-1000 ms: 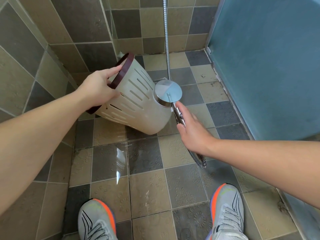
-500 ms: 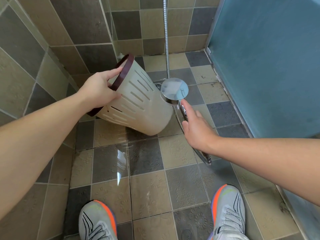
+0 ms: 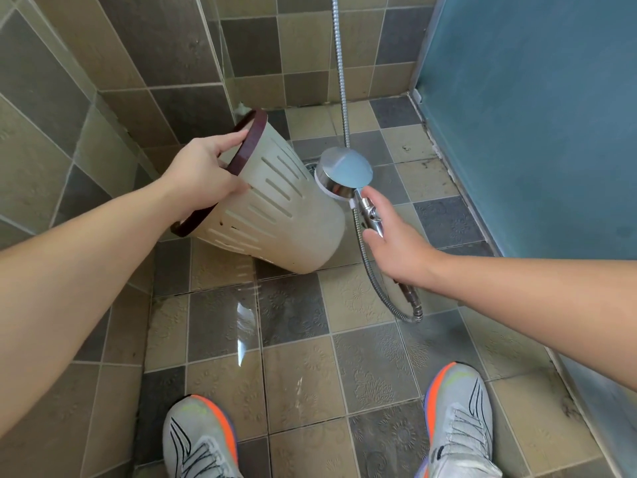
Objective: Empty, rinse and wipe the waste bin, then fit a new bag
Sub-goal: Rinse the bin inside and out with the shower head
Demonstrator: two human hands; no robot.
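While tilted, bin rim between left fingers.

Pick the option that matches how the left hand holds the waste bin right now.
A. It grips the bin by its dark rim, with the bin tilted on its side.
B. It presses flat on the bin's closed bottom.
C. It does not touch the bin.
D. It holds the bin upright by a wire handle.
A: the left hand curls round the dark rim of the waste bin, which is tilted with its opening toward the tiled wall.
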